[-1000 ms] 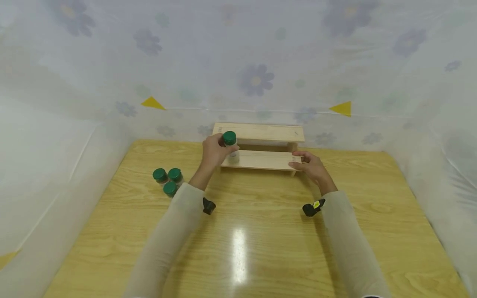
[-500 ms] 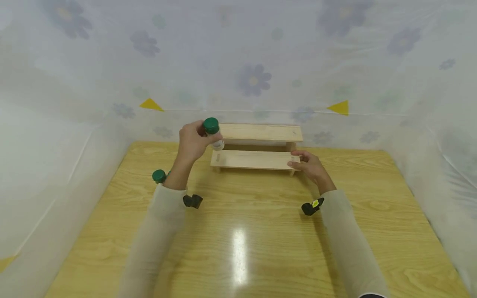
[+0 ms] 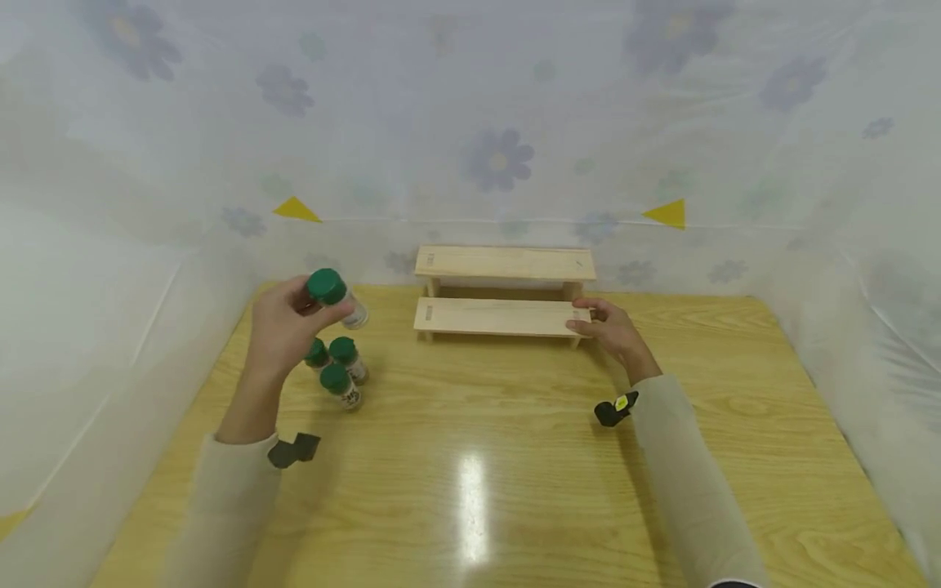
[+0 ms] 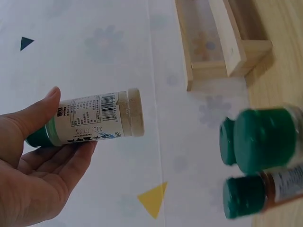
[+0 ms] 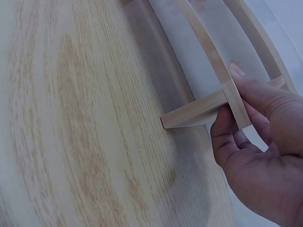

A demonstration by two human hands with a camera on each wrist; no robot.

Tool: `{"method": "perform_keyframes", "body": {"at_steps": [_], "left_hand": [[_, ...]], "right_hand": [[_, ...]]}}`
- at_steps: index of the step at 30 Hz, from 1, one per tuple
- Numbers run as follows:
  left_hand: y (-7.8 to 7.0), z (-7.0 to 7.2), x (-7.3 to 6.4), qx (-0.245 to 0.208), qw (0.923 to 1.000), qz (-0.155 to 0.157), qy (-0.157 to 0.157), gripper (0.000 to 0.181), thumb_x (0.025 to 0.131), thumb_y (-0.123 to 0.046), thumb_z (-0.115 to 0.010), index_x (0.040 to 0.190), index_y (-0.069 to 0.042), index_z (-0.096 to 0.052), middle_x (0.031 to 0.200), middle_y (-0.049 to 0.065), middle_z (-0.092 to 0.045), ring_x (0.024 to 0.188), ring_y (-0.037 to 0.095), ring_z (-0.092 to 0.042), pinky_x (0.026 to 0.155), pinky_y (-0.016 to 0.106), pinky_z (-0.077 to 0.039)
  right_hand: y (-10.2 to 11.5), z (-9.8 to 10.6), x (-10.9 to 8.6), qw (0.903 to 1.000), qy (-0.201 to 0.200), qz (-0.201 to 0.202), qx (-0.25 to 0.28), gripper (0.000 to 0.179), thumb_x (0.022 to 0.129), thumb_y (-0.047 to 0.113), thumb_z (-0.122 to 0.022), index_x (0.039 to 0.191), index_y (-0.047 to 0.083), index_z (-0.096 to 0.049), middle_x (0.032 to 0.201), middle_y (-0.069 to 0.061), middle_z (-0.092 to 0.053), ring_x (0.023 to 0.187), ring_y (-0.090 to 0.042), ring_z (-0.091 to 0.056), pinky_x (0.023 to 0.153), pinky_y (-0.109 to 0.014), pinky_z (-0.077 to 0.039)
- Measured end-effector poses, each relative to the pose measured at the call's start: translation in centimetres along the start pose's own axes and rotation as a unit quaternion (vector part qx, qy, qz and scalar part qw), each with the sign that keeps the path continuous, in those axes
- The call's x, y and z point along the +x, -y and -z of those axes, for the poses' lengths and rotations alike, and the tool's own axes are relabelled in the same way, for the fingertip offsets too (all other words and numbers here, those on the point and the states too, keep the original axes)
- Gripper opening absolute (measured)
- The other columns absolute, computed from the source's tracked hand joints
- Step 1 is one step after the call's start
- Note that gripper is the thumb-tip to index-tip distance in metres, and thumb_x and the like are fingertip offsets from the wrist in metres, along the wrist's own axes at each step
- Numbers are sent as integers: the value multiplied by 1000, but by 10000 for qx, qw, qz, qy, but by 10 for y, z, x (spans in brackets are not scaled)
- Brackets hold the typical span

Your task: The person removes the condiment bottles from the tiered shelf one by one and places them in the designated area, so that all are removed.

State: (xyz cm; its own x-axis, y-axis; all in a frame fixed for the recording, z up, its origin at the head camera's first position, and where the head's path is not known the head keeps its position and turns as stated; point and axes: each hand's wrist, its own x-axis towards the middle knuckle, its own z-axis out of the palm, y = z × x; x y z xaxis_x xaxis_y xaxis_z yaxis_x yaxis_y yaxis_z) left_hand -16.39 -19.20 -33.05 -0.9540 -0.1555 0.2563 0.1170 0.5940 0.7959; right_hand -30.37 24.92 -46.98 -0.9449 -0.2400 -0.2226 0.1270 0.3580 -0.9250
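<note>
My left hand (image 3: 283,327) holds a spice jar (image 4: 99,116) with a green cap, tilted and raised off the table. Its label carries a barcode, and pale powder shows at its base in the left wrist view. Just below it in the head view, three more green-capped jars (image 3: 345,392) stand close together on the table. A two-tier wooden rack (image 3: 500,317) stands at the back of the table, with nothing on either tier. My right hand (image 3: 613,331) grips the right end of its lower tier, thumb on top and fingers curled beneath the board (image 5: 239,106).
The wooden table (image 3: 544,457) carries everything. A white flowered sheet (image 3: 412,106) surrounds its back and sides, with yellow triangles (image 3: 665,214) on it. Black wrist cameras (image 3: 616,408) sit at both sleeves.
My left hand has lifted the jar off the rack's lower tier and carried it left, over by the other jars. My right hand has stayed on the rack.
</note>
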Motion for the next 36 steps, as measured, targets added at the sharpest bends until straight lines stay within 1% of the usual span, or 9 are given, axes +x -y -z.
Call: {"method": "perform_keyframes", "body": {"at_steps": [6, 11, 13, 16, 18, 20, 24, 32, 36], "left_hand": [[29, 27, -30, 170, 9993, -64, -338, 40, 82, -23, -76, 112, 1, -65, 90, -31, -56, 88, -19, -55, 81, 2, -47], [48, 39, -53, 334, 9984, 331, -314, 41, 80, -23, -77, 110, 2, -66, 88, -36, -56, 86, -22, -53, 77, -1, -45], [55, 42, -59, 452, 9972, 520, -297, 41, 79, -26, -78, 109, 0, -67, 91, -29, -62, 87, -22, -52, 77, -1, -45], [65, 43, -64, 681, 9950, 680, -252, 43, 79, -30, -78, 109, -1, -67, 103, -8, -71, 90, -17, -55, 77, -1, -44], [73, 41, -66, 743, 9946, 697, -180, 44, 79, -30, -77, 110, -1, -66, 111, 8, -70, 93, -15, -56, 78, -1, -44], [80, 38, -67, 710, 9949, 706, -107, 46, 80, -29, -77, 114, 0, -65, 116, 17, -67, 94, -15, -56, 78, -1, -45], [92, 27, -71, 615, 9950, 784, 16, 51, 80, -27, -77, 118, 3, -63, 118, 22, -65, 88, -25, -46, 78, -2, -44], [109, 10, -75, 347, 9971, 682, 38, 49, 77, -21, -79, 115, 5, -63, 114, 24, -66, 88, -22, -50, 79, 1, -47], [117, 4, -75, 380, 9965, 746, -30, 48, 74, -19, -80, 114, 3, -64, 115, 22, -66, 98, -2, -63, 80, 3, -48]], "right_hand": [[0, 2, -1, 10000, -7, -18, -72, 62, 87, 32, -70, 140, 12, -44, 120, -9, -44, 101, -22, -43, 97, -42, -44], [1, 2, -3, 9996, 2, 73, -267, 61, 89, 32, -67, 141, 10, -43, 133, -17, -41, 111, -25, -43, 100, -46, -43], [1, 2, -3, 9994, 11, 108, -317, 62, 89, 33, -67, 141, 10, -42, 135, -17, -39, 112, -25, -42, 99, -46, -43], [2, 2, -4, 9997, 14, 74, -235, 62, 89, 33, -67, 141, 11, -42, 133, -14, -39, 110, -23, -42, 98, -45, -44], [2, 3, -4, 9998, 36, 83, -174, 63, 89, 32, -67, 142, 10, -41, 129, -12, -41, 106, -21, -43, 97, -43, -44], [2, 3, -4, 9999, 64, 66, -40, 63, 89, 30, -68, 142, 10, -41, 123, -10, -42, 101, -18, -44, 97, -42, -44], [2, 2, -5, 9999, 118, 78, 38, 63, 90, 28, -67, 143, 9, -39, 115, -6, -43, 94, -16, -44, 96, -40, -45], [3, 0, -4, 10000, 67, 22, 14, 63, 89, 29, -68, 142, 10, -40, 110, -4, -43, 94, -19, -42, 95, -41, -44], [3, -1, -3, 10000, 85, 45, 16, 63, 89, 29, -68, 142, 9, -40, 111, -4, -45, 94, -18, -44, 97, -43, -44]]}}
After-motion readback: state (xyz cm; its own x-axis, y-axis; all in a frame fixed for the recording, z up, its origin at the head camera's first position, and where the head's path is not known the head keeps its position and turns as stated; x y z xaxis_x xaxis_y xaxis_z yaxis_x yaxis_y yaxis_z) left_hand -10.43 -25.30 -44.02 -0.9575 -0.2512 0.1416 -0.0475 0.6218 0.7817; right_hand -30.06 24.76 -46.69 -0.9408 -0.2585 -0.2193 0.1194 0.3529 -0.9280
